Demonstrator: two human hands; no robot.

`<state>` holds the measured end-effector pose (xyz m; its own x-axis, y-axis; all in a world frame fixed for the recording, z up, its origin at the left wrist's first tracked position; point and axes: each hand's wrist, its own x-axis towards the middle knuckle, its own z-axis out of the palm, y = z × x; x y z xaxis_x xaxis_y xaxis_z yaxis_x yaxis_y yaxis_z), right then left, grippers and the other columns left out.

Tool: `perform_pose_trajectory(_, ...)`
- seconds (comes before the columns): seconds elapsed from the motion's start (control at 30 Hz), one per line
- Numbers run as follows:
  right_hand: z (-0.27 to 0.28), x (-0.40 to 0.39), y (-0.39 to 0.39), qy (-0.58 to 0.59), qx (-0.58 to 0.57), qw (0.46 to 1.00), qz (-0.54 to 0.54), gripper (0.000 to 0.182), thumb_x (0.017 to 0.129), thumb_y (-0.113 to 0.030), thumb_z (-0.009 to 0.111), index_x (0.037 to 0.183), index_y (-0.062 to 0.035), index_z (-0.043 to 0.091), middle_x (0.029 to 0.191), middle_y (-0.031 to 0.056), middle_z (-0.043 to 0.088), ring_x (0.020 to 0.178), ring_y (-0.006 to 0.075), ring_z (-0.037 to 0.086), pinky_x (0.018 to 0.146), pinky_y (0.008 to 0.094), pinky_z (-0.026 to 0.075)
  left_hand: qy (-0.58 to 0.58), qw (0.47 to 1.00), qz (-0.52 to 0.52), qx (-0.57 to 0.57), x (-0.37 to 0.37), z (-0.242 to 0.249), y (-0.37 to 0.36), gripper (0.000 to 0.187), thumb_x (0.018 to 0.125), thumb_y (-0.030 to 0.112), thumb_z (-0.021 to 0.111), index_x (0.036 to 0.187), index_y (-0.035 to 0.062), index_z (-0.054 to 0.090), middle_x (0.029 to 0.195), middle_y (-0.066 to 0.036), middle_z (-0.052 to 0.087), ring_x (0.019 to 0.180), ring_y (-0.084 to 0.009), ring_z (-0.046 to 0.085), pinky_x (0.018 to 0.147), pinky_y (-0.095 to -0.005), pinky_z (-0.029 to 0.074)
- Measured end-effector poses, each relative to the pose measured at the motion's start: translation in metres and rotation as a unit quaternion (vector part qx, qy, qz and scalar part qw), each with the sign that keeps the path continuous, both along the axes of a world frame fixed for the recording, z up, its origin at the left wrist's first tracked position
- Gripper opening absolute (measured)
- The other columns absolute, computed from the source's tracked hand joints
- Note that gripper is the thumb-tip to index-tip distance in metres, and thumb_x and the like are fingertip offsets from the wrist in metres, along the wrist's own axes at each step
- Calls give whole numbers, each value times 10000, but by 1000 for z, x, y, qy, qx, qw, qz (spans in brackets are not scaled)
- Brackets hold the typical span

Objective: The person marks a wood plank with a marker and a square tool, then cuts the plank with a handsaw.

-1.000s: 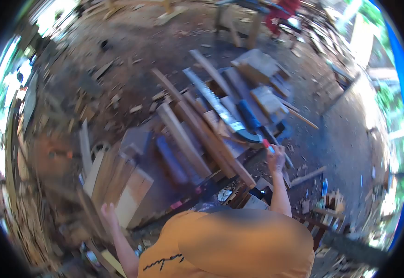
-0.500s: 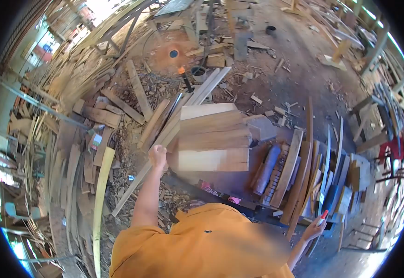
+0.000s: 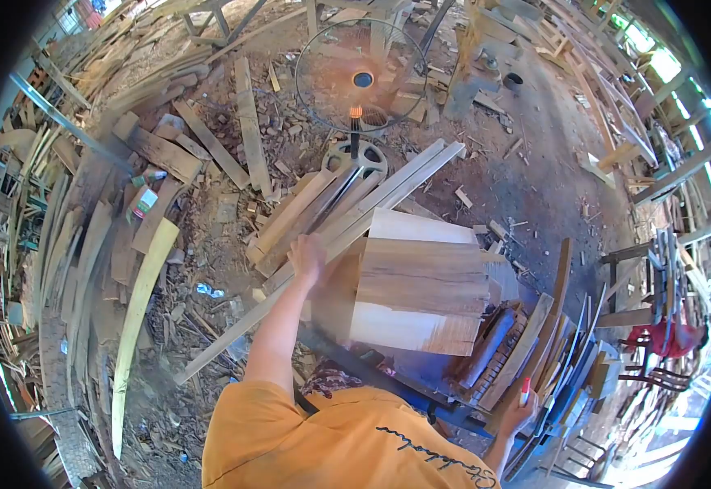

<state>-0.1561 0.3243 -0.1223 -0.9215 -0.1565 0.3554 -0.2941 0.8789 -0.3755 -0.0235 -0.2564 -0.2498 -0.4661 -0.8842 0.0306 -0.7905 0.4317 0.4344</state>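
Observation:
In the head view my right hand [image 3: 517, 417] is closed around a small white bottle with a red tip [image 3: 525, 391], at the lower right. My left hand [image 3: 307, 257] is over the long planks [image 3: 388, 200], left of the board panel; its fingers look curled, and whatever they may hold is hidden. In front of me lies a flat panel [image 3: 421, 273] of brown boards with pale strips along the far and near sides. Beside its right edge is a dark rounded roll-like piece [image 3: 486, 342], next to several narrow boards.
A standing fan [image 3: 362, 80] with a round cage faces me beyond the planks. A pale yellow board [image 3: 142, 326] lies among stacked timber on the left. Wood scraps litter the ground. At the right, a red cloth-like item [image 3: 665, 338] is near dark chair frames.
My view has shifted, so the panel and fan appear farther right. My right hand, still holding the bottle, has come inward toward the boards. My left hand now appears against the long planks.

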Motion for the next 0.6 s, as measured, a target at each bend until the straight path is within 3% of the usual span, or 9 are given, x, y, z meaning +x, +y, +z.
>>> perform_pose_trajectory(0.1,1,11,-34,-6,0,1000,11,141,856,-103,614,945,5,627,844,158,619,802,335,601,744,416,468,1,1000,-10,-1,-6,-1,-7,331,761,228,736,1048,123,610,1067,-125,543,1040,-356,499,861,-516,407)
perform_pose_trajectory(0.2,0,22,-67,-46,-30,998,37,167,800,-46,603,953,16,619,846,171,612,790,366,593,732,422,470,22,999,-23,8,-3,-6,-20,355,744,243,757,1043,126,607,1045,-127,541,1034,-356,498,859,-492,419)
perform_pose_trajectory(0.27,1,30,-88,-63,-29,997,40,170,797,-36,600,957,14,619,845,172,611,785,367,592,725,421,470,42,995,-79,51,-2,-6,-29,330,772,251,733,1045,122,599,1021,-132,563,1007,-359,531,836,-477,441)
perform_pose_trajectory(0.5,5,40,-132,-82,-27,993,75,134,808,-18,609,939,-3,631,839,168,619,761,357,600,700,412,475,70,992,-10,104,-14,-5,-50,240,833,290,692,977,107,635,906,-148,650,898,-354,645,767,-453,498)
perform_pose_trajectory(0.6,7,42,-141,-83,-33,993,74,117,815,-19,610,929,-10,636,825,164,629,776,343,616,711,402,479,3,992,-43,122,-25,-1,-63,246,816,293,714,969,111,652,918,-153,667,915,-344,653,783,-446,507)
